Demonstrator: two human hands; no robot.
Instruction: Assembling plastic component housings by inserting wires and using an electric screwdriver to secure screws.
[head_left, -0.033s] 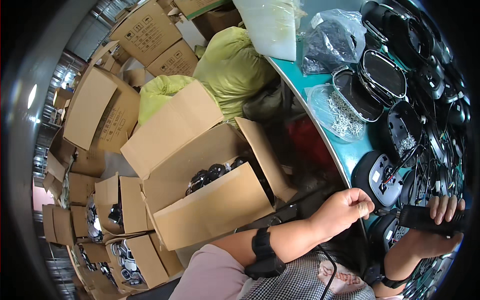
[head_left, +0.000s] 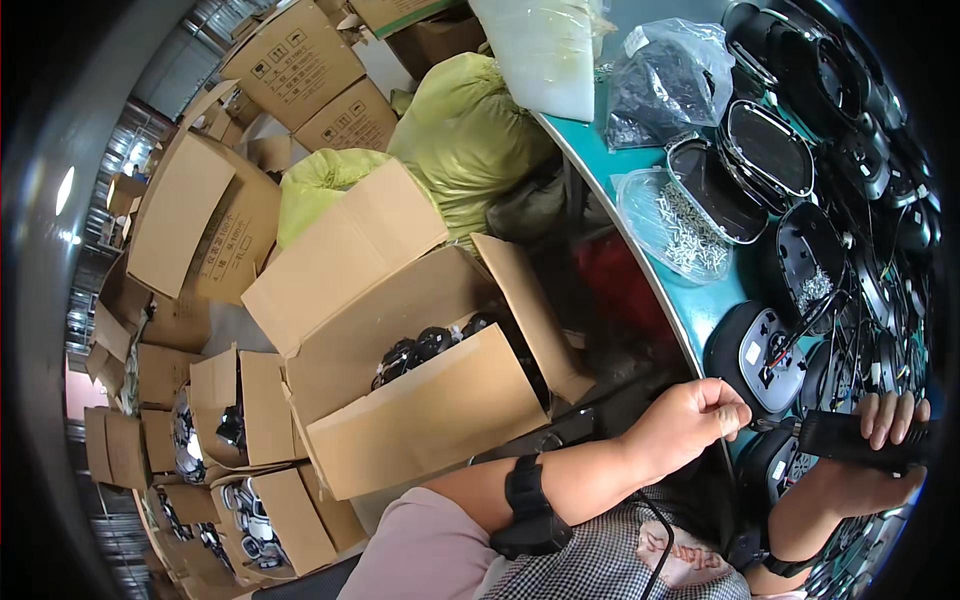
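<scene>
At the lower right of the view, near four o'clock, the person's left hand (head_left: 698,418) was curled into a loose fist at the edge of the teal tabletop (head_left: 612,160). Its thumb and forefinger were pinched together against the tip of a black tool (head_left: 845,437); whatever small thing they held was too small to tell. The right hand (head_left: 885,455), just toward three o'clock from it, was wrapped around the tool's body, fingers folded over the top, with the tool lying roughly level and pointing at the left hand.

Just above the two hands, toward two o'clock, an open black housing (head_left: 762,355) lay on the tabletop with wires and a white label showing inside. It was near the tool's tip but apart from it. More black housings crowded the tabletop toward one o'clock, and a clear bag of screws (head_left: 675,225) lay beside them at the tabletop's edge.

Judging by the pinch at the tip, the tool was probably being loaded or steadied, not yet applied to the housing.

On the floor at nine o'clock from the hands stood an open carton (head_left: 430,410) with black parts inside. Further cartons lay toward eight o'clock, and green sacks (head_left: 465,130) were piled at twelve.
</scene>
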